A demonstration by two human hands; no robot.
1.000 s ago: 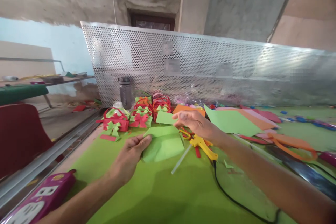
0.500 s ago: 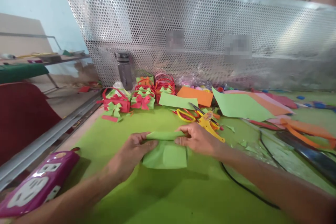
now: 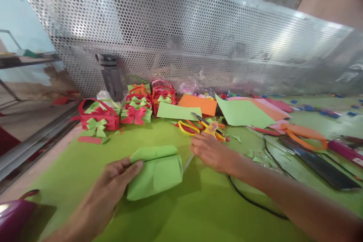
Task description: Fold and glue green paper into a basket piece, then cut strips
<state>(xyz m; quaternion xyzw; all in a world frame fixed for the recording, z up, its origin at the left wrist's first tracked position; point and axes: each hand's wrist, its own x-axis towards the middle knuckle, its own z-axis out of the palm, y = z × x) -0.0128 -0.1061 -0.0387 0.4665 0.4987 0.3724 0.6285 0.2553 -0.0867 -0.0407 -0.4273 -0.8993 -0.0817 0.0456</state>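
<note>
My left hand [image 3: 112, 181] pinches the left edge of a folded light green paper [image 3: 159, 172], thumb on top; the paper lies on the green table mat [image 3: 198, 215]. My right hand [image 3: 210, 151] is off the paper, just to its right. Its fingers curl over a yellow glue gun [image 3: 212, 128]. Only the gun's yellow tip shows beyond the fingers, and its clear glue stick [image 3: 188, 162] pokes out towards the paper. A black cable [image 3: 255, 204] runs out from under my right wrist.
Several red-and-green paper baskets with bows [image 3: 98, 119] stand at the back left beside a grey bottle [image 3: 112, 75]. Scissors with yellow and red handles [image 3: 188, 126] and green [image 3: 244, 113] and orange [image 3: 198, 104] sheets lie behind my hands. A perforated metal screen [image 3: 198, 26] closes the back. A purple power strip [image 3: 14, 215] sits lower left.
My right hand has let go of the folded paper and moved right onto the glue gun. My left hand keeps the paper, now tilted. The view has swung down and left.
</note>
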